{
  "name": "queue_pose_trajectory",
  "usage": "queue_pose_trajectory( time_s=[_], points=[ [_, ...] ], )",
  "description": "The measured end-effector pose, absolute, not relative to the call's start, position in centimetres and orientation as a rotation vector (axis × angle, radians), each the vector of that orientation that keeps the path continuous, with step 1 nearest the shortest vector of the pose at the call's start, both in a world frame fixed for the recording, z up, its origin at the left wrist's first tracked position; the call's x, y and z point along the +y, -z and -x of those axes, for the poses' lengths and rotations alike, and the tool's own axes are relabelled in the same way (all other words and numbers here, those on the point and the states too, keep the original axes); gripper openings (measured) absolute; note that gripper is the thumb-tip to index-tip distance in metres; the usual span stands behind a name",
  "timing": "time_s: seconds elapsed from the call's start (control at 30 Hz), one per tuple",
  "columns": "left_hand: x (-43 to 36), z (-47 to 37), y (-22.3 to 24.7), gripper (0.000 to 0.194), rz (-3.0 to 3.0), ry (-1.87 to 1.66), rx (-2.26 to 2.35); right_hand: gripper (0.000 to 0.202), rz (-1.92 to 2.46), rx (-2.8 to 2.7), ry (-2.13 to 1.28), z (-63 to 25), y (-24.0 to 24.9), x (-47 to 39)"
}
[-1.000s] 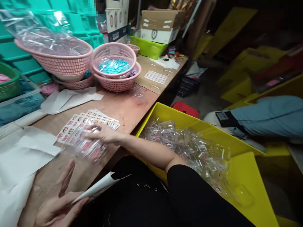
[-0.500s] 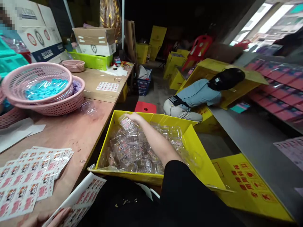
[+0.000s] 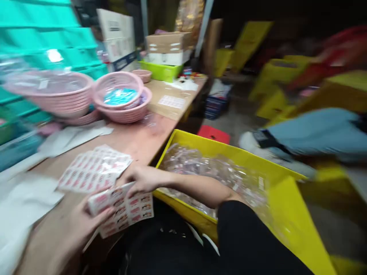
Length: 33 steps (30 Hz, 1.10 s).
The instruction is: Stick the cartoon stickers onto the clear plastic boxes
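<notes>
A bent sheet of printed stickers (image 3: 123, 210) is between my hands over the table's near edge. My left hand (image 3: 88, 217) grips its left end. My right hand (image 3: 143, 181) has its fingers on the sheet's upper edge; motion blur hides whether they pinch a sticker. More sticker sheets (image 3: 94, 168) lie fanned on the wooden table (image 3: 137, 147) just behind. To the right, a yellow box (image 3: 212, 145) holds many clear plastic packs (image 3: 206, 168), with my right forearm across it.
Pink baskets (image 3: 123, 110), one with blue pieces, stand on the table before teal crates (image 3: 51, 38). White paper (image 3: 25, 202) lies at left. A green bin (image 3: 163, 70) sits farther back. A person in a blue top (image 3: 318, 130) bends at right, near a red object (image 3: 213, 133).
My right hand has left the packs in the yellow box and come to the sticker sheet. My left hand has risen with the sheet. The view has turned left.
</notes>
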<state>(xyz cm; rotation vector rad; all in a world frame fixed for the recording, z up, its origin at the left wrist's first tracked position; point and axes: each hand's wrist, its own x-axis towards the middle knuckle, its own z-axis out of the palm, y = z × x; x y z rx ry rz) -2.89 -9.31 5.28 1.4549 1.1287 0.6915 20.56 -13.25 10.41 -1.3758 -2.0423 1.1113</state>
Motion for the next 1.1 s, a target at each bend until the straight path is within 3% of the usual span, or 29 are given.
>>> queue_pose_trajectory(
  time_s=[0.1, 0.23, 0.5, 0.77, 0.9, 1.0, 1.1],
  points=[
    [-9.9, 1.7, -5.4, 0.051, -1.129, -0.784, 1.101, 0.014, 1.331, -1.851, -1.273, -20.9, -8.8, -11.5],
    [-9.1, 1.0, -4.2, 0.047, -0.964, -0.899, 0.957, 0.027, 1.356, -1.772, -1.207, -20.0, -7.6, -9.8],
    [-9.1, 1.9, -2.3, 0.047, -1.07, -0.888, 1.015, 0.009, 1.405, -1.875, -0.443, -17.9, -6.1, -10.7],
    [-9.0, -0.1, -1.3, 0.049, -0.96, -0.875, 0.98, 0.015, 1.362, -1.896, -0.161, -18.3, -3.2, -11.6],
    [-8.6, -0.5, -0.8, 0.05, -0.883, -0.805, 1.016, 0.016, 1.253, -2.127, -0.357, -21.0, -0.5, -11.9],
    [-8.6, -0.1, -0.7, 0.054, -0.816, -0.738, 1.089, 0.011, 1.462, -1.85, -0.282, -25.5, -0.6, -9.1],
    [-9.0, 0.8, -0.9, 0.053, -0.824, -0.745, 1.098, 0.045, 1.805, -1.125, -0.06, -31.0, -2.7, -4.2]
  ],
)
